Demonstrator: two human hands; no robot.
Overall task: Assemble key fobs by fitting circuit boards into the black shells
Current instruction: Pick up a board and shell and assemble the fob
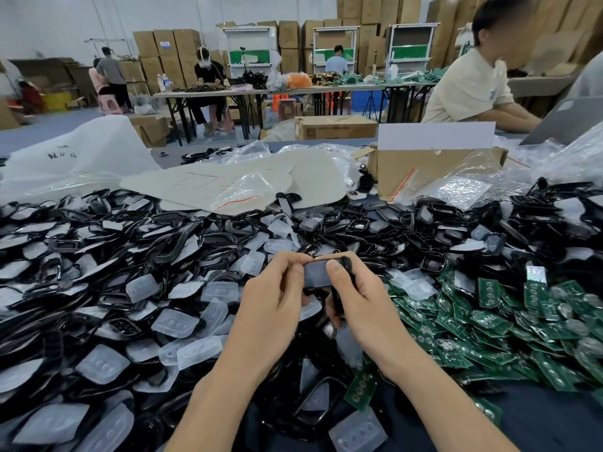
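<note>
A worker's left hand [270, 295] and right hand [359, 295] meet above the middle of a crowded table [538, 419], both grasping one black shell [317, 274]. The left thumb and curled fingers pinch its left end, and the right thumb presses on its grey upper face. Fingers cover most of the shell, so it cannot be told whether a board sits inside. A second dark piece [337, 306] shows under the right hand's curled fingers, its shape unclear. To the left and behind spreads a heap of loose shells [98, 256], mixed with translucent button pads [173, 322]. The picture's near and left edges cut the heap off. Green circuit boards [489, 321] lie piled to the right, just beside the right wrist, some overlapping the shells. Farther back, clear plastic bags [241, 187] and pale sheets [208, 181] hide part of the heap. A torn cardboard box [424, 171] stands far right. Beyond it sits a person in a cream shirt [466, 86], arms partly hidden by the box. Other seated workers at distant tables are too small to make out.
</note>
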